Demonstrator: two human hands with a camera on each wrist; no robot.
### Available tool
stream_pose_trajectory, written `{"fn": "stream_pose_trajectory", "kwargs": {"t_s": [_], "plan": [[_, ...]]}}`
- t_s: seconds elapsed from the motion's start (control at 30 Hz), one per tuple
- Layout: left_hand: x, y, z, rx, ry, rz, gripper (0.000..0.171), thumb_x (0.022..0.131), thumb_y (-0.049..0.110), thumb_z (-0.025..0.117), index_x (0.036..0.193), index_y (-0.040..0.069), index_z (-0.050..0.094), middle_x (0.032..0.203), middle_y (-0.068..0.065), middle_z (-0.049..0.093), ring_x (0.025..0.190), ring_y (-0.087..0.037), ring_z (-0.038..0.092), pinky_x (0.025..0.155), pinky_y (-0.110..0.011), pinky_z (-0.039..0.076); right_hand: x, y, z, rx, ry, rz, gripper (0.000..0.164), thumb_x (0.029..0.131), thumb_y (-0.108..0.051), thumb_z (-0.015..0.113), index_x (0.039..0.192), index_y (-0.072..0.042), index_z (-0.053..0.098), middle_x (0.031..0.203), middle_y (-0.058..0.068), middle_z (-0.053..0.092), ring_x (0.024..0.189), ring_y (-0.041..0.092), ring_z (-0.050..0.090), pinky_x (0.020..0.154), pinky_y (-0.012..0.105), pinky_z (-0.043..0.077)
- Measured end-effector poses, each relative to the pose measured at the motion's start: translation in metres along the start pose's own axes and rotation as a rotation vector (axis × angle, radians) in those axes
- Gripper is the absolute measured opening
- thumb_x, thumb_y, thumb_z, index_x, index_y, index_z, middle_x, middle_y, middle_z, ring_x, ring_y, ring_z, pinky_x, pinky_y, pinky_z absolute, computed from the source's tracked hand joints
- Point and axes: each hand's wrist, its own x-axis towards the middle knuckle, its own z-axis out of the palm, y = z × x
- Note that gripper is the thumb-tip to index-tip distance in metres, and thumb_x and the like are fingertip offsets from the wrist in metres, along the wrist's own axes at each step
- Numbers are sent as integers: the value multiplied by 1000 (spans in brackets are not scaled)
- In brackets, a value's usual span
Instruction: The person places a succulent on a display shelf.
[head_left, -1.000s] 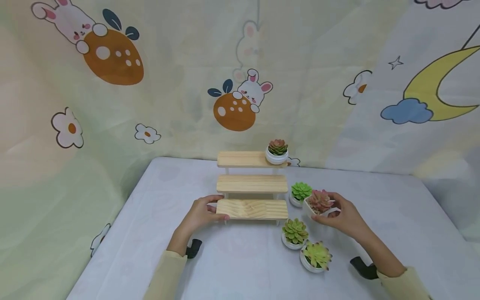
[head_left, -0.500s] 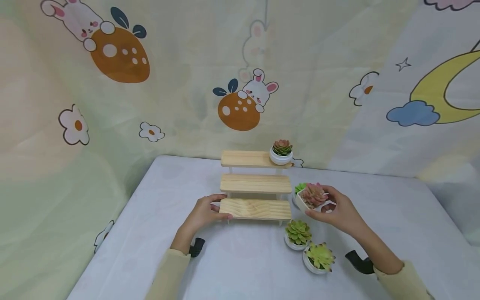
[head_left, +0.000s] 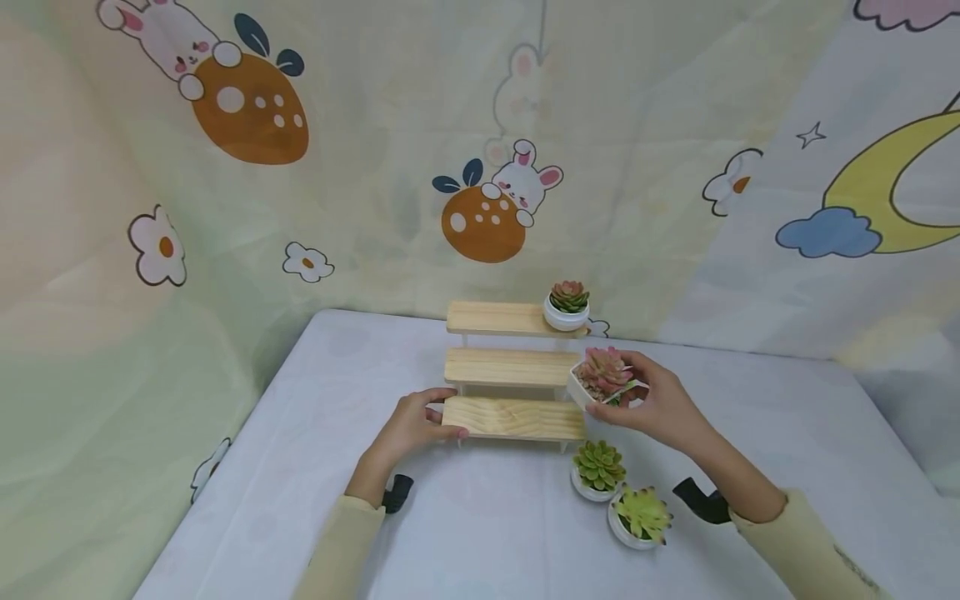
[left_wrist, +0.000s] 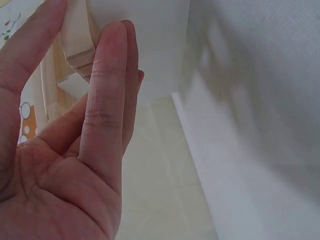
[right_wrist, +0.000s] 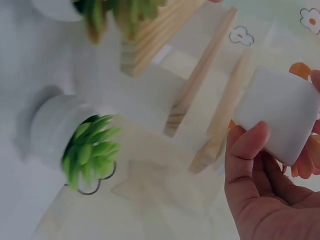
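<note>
My right hand (head_left: 663, 408) pinches a white square pot with a pink artificial succulent (head_left: 604, 372), held tilted beside the right end of the middle tier. The right wrist view shows the pot's plain underside (right_wrist: 281, 111) between thumb and fingers. A three-tier wooden display stand (head_left: 513, 367) stands at the table's middle. My left hand (head_left: 408, 427) holds the left end of its lowest board (head_left: 513, 418), thumb in front and fingers behind. A potted succulent with reddish tips (head_left: 567, 305) sits at the top tier's right end.
Two yellow-green potted succulents (head_left: 598, 468) (head_left: 640, 515) stand on the white tablecloth (head_left: 480, 533), right of the stand's front. A bright green potted succulent (right_wrist: 92, 150) shows in the right wrist view, mostly hidden in the head view. A cartoon-printed cloth (head_left: 360, 167) hangs behind.
My right hand has carried the pink succulent left and toward the back, up to the middle tier's right end, now covering the bright green plant. My left hand keeps its hold on the stand.
</note>
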Motion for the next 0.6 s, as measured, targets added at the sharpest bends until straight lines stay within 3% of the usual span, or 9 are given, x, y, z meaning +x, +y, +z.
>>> {"fn": "stream_pose_trajectory", "kwargs": {"t_s": [0.13, 0.37, 0.6], "plan": [[-1, 1, 0, 7, -5, -7, 69, 70, 17, 90, 129, -3, 59, 99, -13, 70, 77, -15, 66, 62, -27, 52, 8, -14, 8, 29, 1, -6, 67, 77, -15, 82, 133, 5, 50, 107, 16, 62, 85, 28, 61, 64, 27, 53], [-1, 1, 0, 14, -6, -11, 69, 70, 17, 90, 129, -2, 59, 97, -12, 70, 77, -15, 67, 62, -27, 52, 27, -39, 25, 49, -3, -49, 70, 75, -15, 85, 133, 4, 51, 109, 16, 62, 77, 20, 60, 64, 25, 52], [0, 1, 1, 15, -6, -14, 69, 70, 17, 89, 130, -2, 59, 98, -11, 71, 77, -15, 67, 63, -28, 52, 44, -56, 42, 94, -21, -71, 72, 76, -17, 84, 137, 0, 49, 112, 14, 60, 86, 24, 61, 69, 25, 52]]}}
